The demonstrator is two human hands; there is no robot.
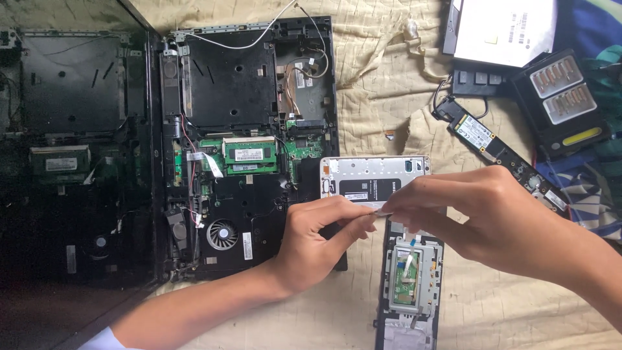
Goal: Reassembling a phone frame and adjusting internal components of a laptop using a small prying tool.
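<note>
My left hand [317,240] and my right hand [479,214] meet above a black touchpad panel [409,285] with a green circuit board in its metal frame. Both pinch a thin, small silvery strip [381,212] between thumb and fingertips. Just behind the hands lies a silver phone frame [376,176] with its back off, partly resting on the opened laptop base [246,142]. The laptop base shows a green memory module [249,155], a round fan [222,234] and loose white wires.
A dark laptop screen [71,155] lies flat at the left. On the beige quilted cloth [376,84], at the right, are a slim green drive board [476,133], a black screwdriver-bit case [564,97] and a white optical drive [499,29].
</note>
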